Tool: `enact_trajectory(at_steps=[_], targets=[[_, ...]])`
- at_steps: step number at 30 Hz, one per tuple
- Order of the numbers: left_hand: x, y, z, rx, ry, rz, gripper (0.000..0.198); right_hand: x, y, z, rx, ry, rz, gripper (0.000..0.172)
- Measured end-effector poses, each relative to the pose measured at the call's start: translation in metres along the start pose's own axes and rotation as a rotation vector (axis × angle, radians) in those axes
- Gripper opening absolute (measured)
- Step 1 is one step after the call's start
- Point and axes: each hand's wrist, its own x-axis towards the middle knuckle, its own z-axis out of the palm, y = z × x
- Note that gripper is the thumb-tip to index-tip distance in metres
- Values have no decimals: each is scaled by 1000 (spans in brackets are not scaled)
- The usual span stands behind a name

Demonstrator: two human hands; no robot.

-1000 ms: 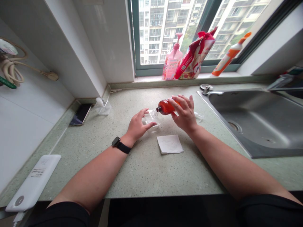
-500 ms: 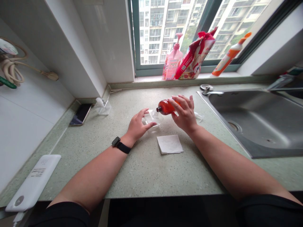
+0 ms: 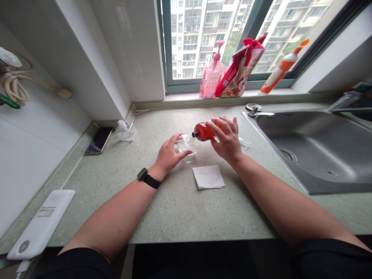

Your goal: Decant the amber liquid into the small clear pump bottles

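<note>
My right hand (image 3: 228, 137) is wrapped over a red bottle (image 3: 204, 132), which it holds tipped on its side with the dark, uncapped neck pointing left. That neck is at the mouth of a clear bottle (image 3: 186, 144) on the counter. Fingers and thumb of my left hand (image 3: 171, 152) close around the clear bottle's sides. Whether liquid flows between the two bottles I cannot make out. A folded white tissue (image 3: 208, 177) lies in front of them. Partly behind my right hand is a clear and white piece (image 3: 244, 144), perhaps a pump top.
A steel sink (image 3: 302, 186) with a tap (image 3: 261, 113) is at right. Along the windowsill stand a pink pump bottle (image 3: 212, 79), a red bag (image 3: 240, 71) and an orange-white bottle (image 3: 279, 73). At left are a phone (image 3: 99, 140), a clear container (image 3: 126, 131) and a white power bank (image 3: 42, 223).
</note>
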Motion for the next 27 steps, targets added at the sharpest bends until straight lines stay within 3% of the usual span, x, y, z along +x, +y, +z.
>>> enact_trajectory(at_steps=[27], targets=[[1,0,0,-9,-6,-11,82,1,-4,-2,-26,-10,23,80]])
